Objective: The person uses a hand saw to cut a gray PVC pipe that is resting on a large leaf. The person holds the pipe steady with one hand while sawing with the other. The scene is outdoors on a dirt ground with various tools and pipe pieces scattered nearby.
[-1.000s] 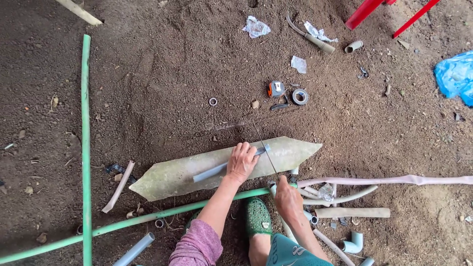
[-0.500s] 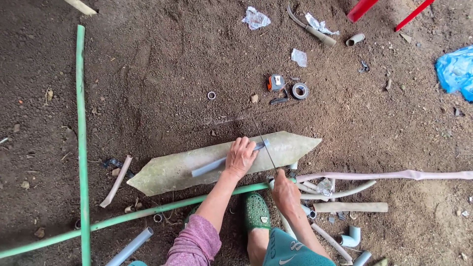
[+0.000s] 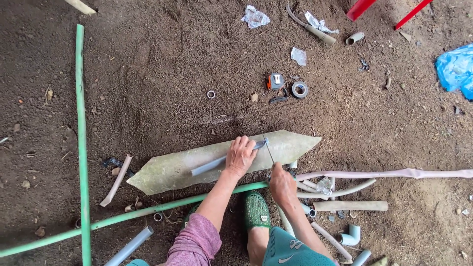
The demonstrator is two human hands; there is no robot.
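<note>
Dirt floor [image 3: 162,74], seen from above. Pointed pale board [image 3: 290,145] lying flat, centre. Grey pipe [image 3: 209,166] resting on the board, pressed down by the left hand [image 3: 240,156]. Right hand [image 3: 282,182] at the board's near edge, gripping a thin saw blade [image 3: 263,133] that crosses the pipe's right end. Long green pipe [image 3: 148,211] running along the near side; a second green pipe [image 3: 81,133] at left, running near to far. Tape measure [image 3: 275,81] and tape roll [image 3: 299,89] beyond the board. Green shoe [image 3: 255,211] near. Grey elbow fitting [image 3: 351,236] near right. Blue plastic bag [image 3: 456,69] far right.
</note>
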